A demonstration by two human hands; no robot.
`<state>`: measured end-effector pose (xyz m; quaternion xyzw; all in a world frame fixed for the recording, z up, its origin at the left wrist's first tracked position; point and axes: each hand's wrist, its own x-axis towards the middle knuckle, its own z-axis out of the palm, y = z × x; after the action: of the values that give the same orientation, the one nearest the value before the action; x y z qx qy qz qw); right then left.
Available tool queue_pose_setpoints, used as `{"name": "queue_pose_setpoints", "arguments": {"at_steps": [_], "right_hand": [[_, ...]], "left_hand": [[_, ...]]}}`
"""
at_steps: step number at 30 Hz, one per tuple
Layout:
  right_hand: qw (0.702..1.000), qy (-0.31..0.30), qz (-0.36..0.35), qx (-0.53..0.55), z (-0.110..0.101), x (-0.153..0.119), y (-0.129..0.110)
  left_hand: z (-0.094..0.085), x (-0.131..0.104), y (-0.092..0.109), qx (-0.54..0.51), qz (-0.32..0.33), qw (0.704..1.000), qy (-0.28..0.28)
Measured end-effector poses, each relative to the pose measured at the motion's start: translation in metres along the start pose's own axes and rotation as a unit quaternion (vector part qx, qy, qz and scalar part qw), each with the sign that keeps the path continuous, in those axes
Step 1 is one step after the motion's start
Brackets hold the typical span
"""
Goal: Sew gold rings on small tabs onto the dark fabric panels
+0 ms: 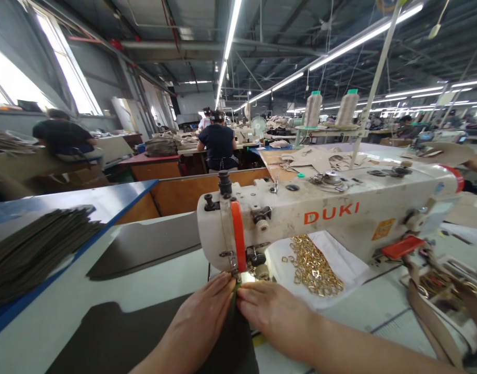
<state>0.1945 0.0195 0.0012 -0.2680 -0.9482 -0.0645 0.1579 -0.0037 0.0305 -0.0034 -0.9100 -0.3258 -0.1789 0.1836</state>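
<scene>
A dark grey-green fabric piece (117, 332) lies on the pale sewing table, its edge under the needle area of a white sewing machine (285, 208). My left hand (201, 317) presses on the fabric just left of the needle, fingers together and pointing at the presser foot. On the other side, my right hand (275, 314) has its fingers pressed together at the fabric's edge, fingertips almost meeting those of the left. What lies under the fingertips is hidden. Another dark fabric piece (145, 244) rests behind the left hand.
Gold metal rings (316, 267) lie on a white cloth (351, 259) under the machine arm. A stack of dark fabric (39, 249) is at the left on a blue-edged table (117, 208). Straps (433, 317) hang at the right. Thread cones stand behind; people sit further back.
</scene>
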Motion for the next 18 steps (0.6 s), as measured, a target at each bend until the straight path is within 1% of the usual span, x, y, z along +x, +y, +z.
{"name": "queue_pose_setpoints", "arguments": {"at_steps": [4,9,13,15,18], "right_hand": [[1.000,-0.004,0.000,-0.003,-0.001,0.001,0.000],[1.000,-0.005,0.002,0.005,-0.001,0.002,0.002],[1.000,-0.004,-0.003,0.000,0.002,0.002,0.003],[1.000,-0.002,-0.005,-0.002,0.002,0.001,0.001],[1.000,0.002,-0.025,0.005,0.001,0.000,-0.009]], "left_hand": [[0.000,0.000,0.001,0.017,0.002,1.000,-0.008],[0.001,0.003,0.001,-0.022,-0.034,0.999,-0.009],[0.001,0.007,0.000,-0.026,-0.039,0.999,-0.012],[-0.001,0.004,0.002,-0.017,-0.046,0.999,-0.014],[-0.010,-0.011,0.009,-0.015,-0.062,0.998,-0.007]]}}
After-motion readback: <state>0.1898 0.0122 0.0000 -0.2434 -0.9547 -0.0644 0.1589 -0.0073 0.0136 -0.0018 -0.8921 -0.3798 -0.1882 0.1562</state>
